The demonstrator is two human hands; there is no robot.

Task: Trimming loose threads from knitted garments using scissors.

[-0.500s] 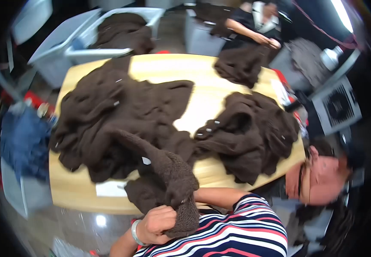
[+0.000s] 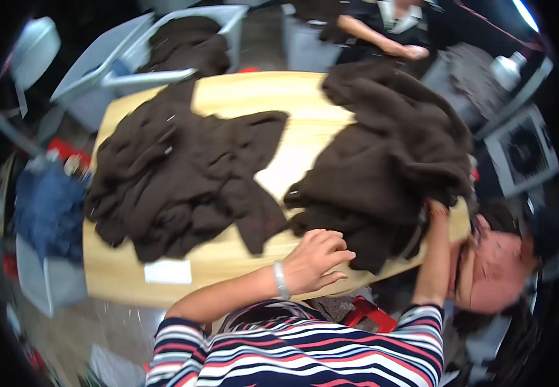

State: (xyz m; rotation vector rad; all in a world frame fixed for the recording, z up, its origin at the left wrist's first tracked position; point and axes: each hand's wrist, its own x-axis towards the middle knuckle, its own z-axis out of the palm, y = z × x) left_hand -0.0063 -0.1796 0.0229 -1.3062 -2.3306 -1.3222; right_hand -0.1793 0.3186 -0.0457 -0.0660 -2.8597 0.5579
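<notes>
My left hand [image 2: 321, 258], a pale bracelet on its wrist, hovers over the table's near edge, empty, with fingers apart. My right hand [image 2: 435, 208] reaches into a dark brown knitted garment [image 2: 382, 148] at the right, seemingly gripping it; cloth hides most of the fingers. This garment is spread over the right pile, its far end up by the table's far right corner. Another heap of brown knitted garments [image 2: 182, 174] covers the left half of the table, apart from both hands.
A white paper slip [image 2: 168, 272] lies on the wooden table [image 2: 118, 284] near its front edge. Grey bins [image 2: 92, 97] stand behind, one holding brown cloth. Blue cloth [image 2: 47, 206] fills a bin at left. One person [image 2: 389, 39] stands across the table; another person [image 2: 499, 271] is close at right.
The brown garment has gone from my lap to the right pile with my right hand. My left hand has let go of it and moved up and right. The person across appears without the cloth held earlier.
</notes>
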